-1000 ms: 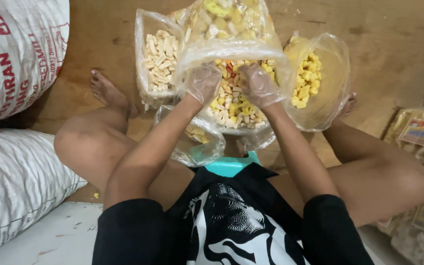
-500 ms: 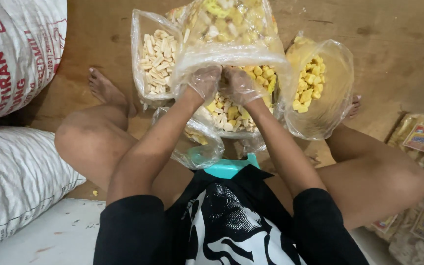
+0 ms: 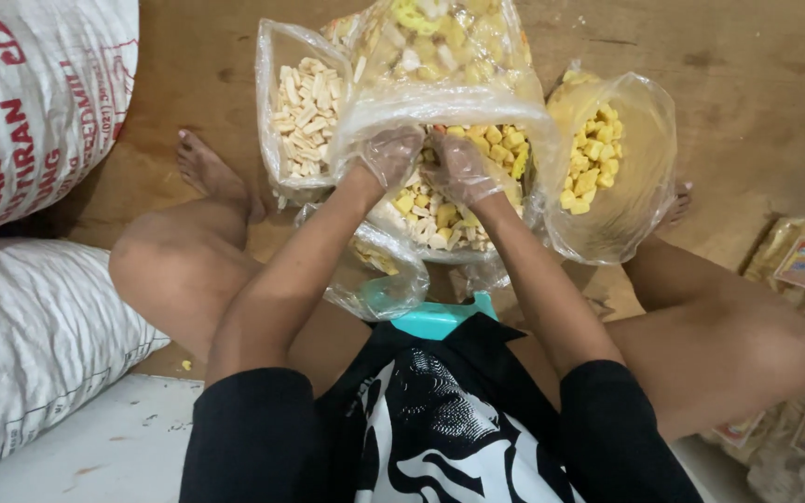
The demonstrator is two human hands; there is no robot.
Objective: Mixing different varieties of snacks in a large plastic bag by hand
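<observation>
Sacks [image 3: 39,102], white and woven, stacked far left. Clear bag of pale cracker sticks [image 3: 302,112] next. Gloved left hand [image 3: 389,154] and right hand [image 3: 463,169] inside middle bag of mixed snacks [image 3: 440,121], fingers curled among pieces; grip unclear. Bag of yellow cubes [image 3: 612,158] rightmost, on wooden floor [image 3: 757,84].

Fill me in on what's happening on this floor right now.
A person sits on the wooden floor with both gloved hands inside a large clear bag of mixed snack pieces. The left hand and right hand are side by side among the pieces. A bag of pale sticks stands to the left, a bag of yellow cubes to the right, and white sacks lie alongside.
</observation>
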